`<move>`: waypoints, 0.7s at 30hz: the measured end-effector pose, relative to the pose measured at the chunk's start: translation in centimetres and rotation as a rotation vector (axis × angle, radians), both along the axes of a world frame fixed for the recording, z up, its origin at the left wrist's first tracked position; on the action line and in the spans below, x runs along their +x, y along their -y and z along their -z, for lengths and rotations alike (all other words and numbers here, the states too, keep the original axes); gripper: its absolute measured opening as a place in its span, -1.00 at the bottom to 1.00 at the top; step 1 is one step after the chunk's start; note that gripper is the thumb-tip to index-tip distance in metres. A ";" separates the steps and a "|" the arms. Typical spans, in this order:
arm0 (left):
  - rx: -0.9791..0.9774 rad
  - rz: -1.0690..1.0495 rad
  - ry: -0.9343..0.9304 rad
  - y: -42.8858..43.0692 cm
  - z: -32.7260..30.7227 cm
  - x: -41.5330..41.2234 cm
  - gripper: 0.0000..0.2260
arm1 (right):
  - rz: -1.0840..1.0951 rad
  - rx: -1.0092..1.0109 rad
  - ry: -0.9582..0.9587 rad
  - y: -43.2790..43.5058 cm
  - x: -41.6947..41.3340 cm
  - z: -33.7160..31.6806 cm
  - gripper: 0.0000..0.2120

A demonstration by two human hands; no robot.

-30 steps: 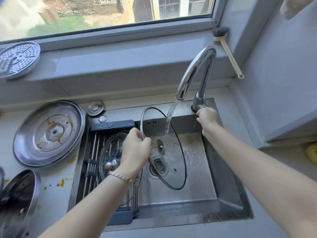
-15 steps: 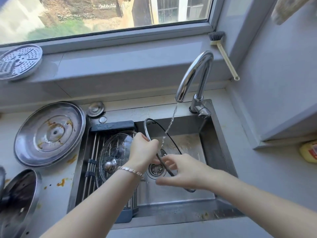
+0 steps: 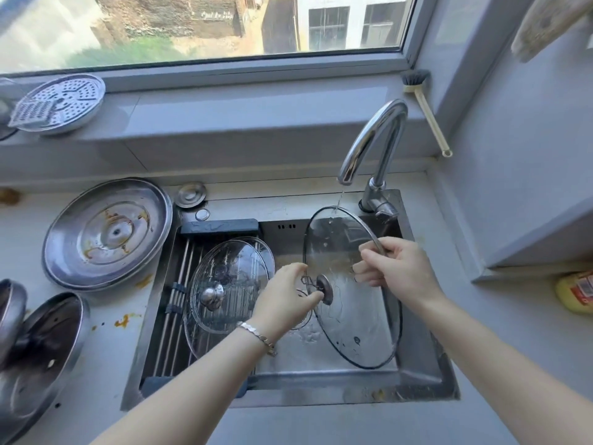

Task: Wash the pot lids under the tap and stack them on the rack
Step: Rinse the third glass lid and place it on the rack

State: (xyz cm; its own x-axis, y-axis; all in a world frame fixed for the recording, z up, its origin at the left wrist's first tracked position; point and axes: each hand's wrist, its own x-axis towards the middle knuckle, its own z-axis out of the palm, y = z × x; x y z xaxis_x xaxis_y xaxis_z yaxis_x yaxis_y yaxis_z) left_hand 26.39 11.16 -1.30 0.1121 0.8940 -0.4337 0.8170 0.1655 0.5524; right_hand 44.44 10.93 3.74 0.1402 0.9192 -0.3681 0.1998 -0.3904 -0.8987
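head view. a held glass lid (image 3: 362, 319) stands nearly on edge inside the sink (image 3: 321, 391), in its right half, with its top rim just under the spout of the tap (image 3: 372, 139). a thin trickle falls from the spout onto that rim. the right hand (image 3: 401, 271) pinches the lid's metal rim at its upper right, fingers curled over the edge. the left hand (image 3: 285, 297), with a bracelet (image 3: 256, 332) on its wrist, is at the lid's centre knob (image 3: 325, 289). its thumb and fingers are curved, and the thumb tip lies against the knob. whether they close on the knob cannot be told.

the rack (image 3: 179, 268) spans the left half of the sink. two racked glass lids (image 3: 224, 284) lie on it, one overlapping the other, the nearer with its knob up.

on the worktop (image 3: 106, 364), left of the sink, a large steel lid (image 3: 107, 234) lies near the back edge, stained orange. a second steel lid (image 3: 41, 358) lies at the front left corner. a small round plug (image 3: 191, 194) sits at the sink's back left corner. a yellow bottle (image 3: 574, 292) lies at the worktop's right edge.

a perforated steamer plate (image 3: 59, 102) rests on the left end of the window sill (image 3: 256, 123). a brush (image 3: 423, 107) leans in the sill's right corner.
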 end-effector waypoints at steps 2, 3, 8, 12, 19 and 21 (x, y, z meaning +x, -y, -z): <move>-0.022 -0.030 0.011 0.6 1.0 0.3 -0.55 | 0.047 -0.019 -0.069 0.1 0.2 -0.2 -0.87; -0.023 -0.080 0.055 0.8 1.3 0.3 -0.63 | 0.062 -0.023 -0.089 0.2 0.3 -0.3 -0.88; 0.083 -0.202 0.290 1.2 1.4 0.2 -0.87 | 0.081 0.004 -0.100 0.9 0.5 -0.7 -0.90; 0.049 -0.315 0.474 1.0 1.2 0.7 -0.78 | 0.093 0.042 -0.048 0.8 0.4 -1.1 -0.89; -0.376 -0.568 0.853 0.8 0.6 0.3 -0.78 | 0.103 0.104 0.092 1.0 -0.2 -1.0 -0.83; -0.416 -0.572 0.891 1.0 0.4 0.1 -0.76 | 0.071 0.139 0.134 1.4 -0.7 -0.9 -0.83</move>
State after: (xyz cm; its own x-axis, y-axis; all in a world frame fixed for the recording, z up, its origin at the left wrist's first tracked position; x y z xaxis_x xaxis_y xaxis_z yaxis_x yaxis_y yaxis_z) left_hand 26.52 10.18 -1.71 0.1506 0.7187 -0.6788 -0.0929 0.6939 0.7141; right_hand 43.76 9.54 4.65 0.2458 0.9459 -0.2117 0.2978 -0.2816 -0.9122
